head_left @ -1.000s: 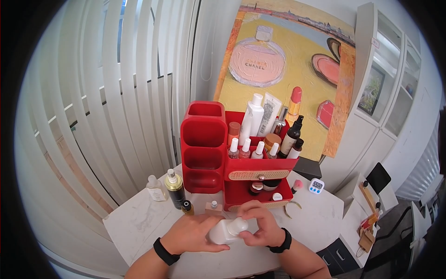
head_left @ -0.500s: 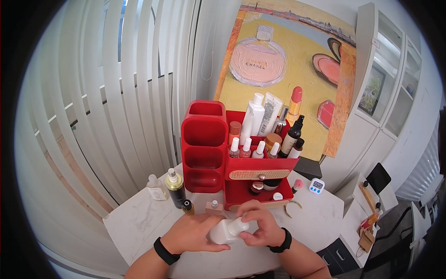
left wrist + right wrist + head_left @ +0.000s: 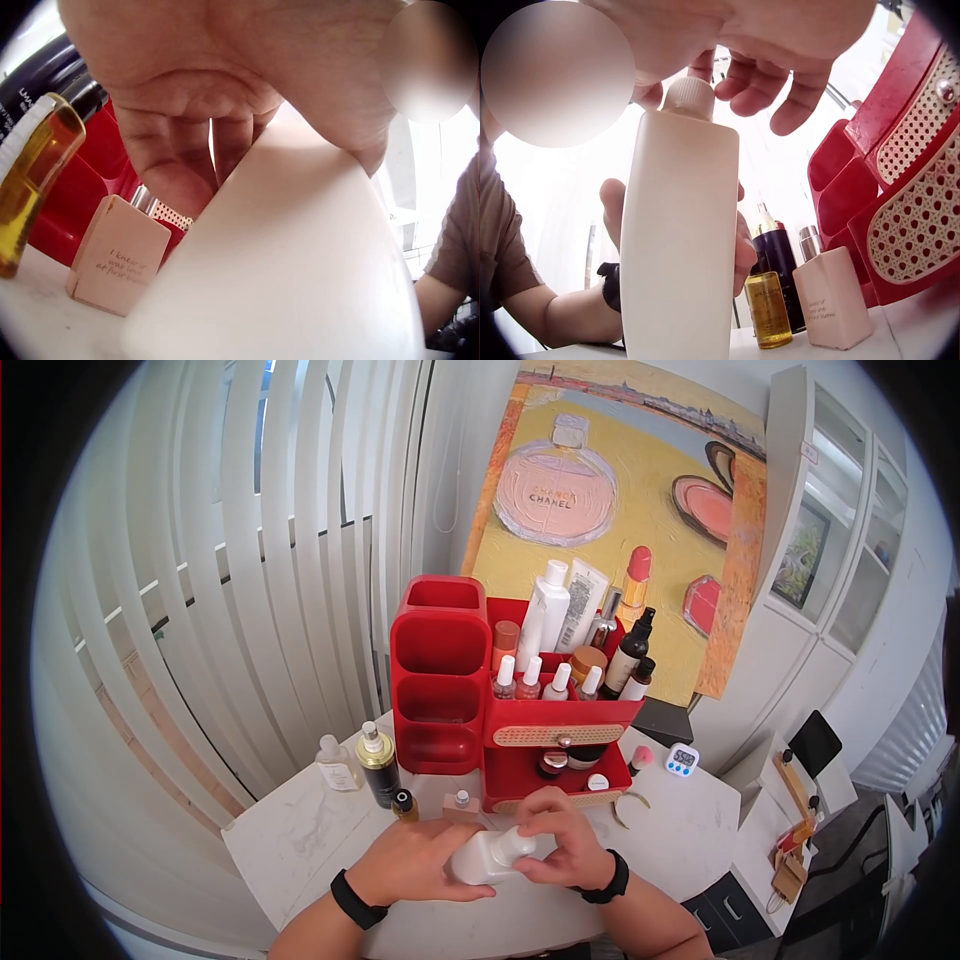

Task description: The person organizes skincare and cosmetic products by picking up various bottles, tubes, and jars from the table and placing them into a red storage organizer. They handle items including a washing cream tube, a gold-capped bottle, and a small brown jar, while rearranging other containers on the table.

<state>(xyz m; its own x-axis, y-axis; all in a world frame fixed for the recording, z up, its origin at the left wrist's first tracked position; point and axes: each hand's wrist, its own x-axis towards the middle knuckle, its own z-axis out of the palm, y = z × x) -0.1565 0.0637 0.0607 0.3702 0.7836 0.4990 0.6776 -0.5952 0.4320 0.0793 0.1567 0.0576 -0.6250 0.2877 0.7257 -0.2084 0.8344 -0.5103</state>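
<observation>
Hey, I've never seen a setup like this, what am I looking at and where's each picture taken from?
There's no robot: a person is working with two bare hands. The wide pictures come from a camera worn on the head; each close one comes from a camera on one wrist. The left hand grips a white bottle, and the right hand's fingers hold its cap. On the marble-patterned table stand a red cosmetics organizer holding bottles and tubes, a pink bottle, an amber bottle and a digital timer.
</observation>
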